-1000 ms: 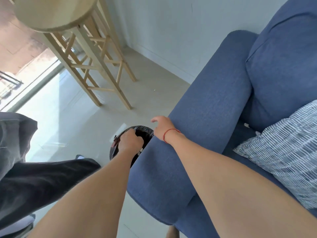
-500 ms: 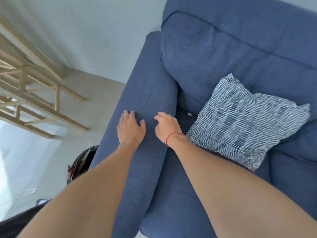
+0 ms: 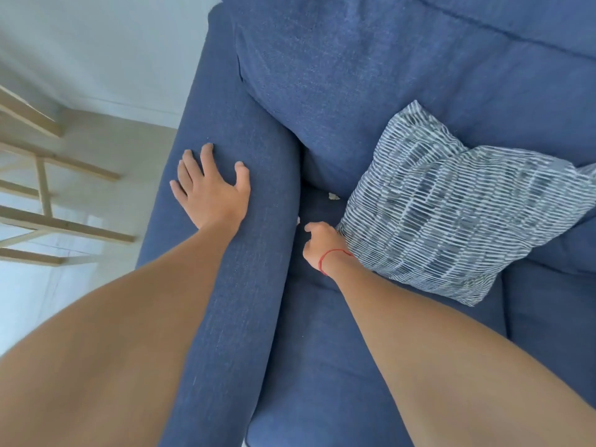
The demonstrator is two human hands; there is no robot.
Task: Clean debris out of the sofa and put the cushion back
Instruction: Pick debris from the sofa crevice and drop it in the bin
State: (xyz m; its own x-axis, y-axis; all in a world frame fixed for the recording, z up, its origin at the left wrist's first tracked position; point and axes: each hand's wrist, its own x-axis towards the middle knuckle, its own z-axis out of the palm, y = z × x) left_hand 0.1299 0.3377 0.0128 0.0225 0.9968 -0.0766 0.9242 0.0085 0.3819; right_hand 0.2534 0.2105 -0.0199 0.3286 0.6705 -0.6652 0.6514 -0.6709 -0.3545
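Observation:
The blue sofa's armrest (image 3: 245, 240) runs down the middle of the view. My left hand (image 3: 211, 188) lies flat on top of it, fingers spread, holding nothing. My right hand (image 3: 319, 241), with a red string on its wrist, is down in the seat corner between the armrest and a striped grey-and-white cushion (image 3: 451, 208). Its fingers are curled downward; whether they pinch anything is hidden. A small white scrap (image 3: 332, 196) lies on the seat at the back corner. Another pale speck (image 3: 298, 219) sits by the armrest, just left of my right hand's fingers.
The sofa's blue back cushion (image 3: 387, 75) rises behind the seat. A wooden stool's legs (image 3: 48, 201) stand on the pale floor to the left of the sofa. A white wall (image 3: 103, 46) is behind.
My right hand has dropped off the armrest into the seat corner beside the striped cushion. My left hand has spread flat on the armrest. The view has swung further onto the sofa; the black bin is out of sight.

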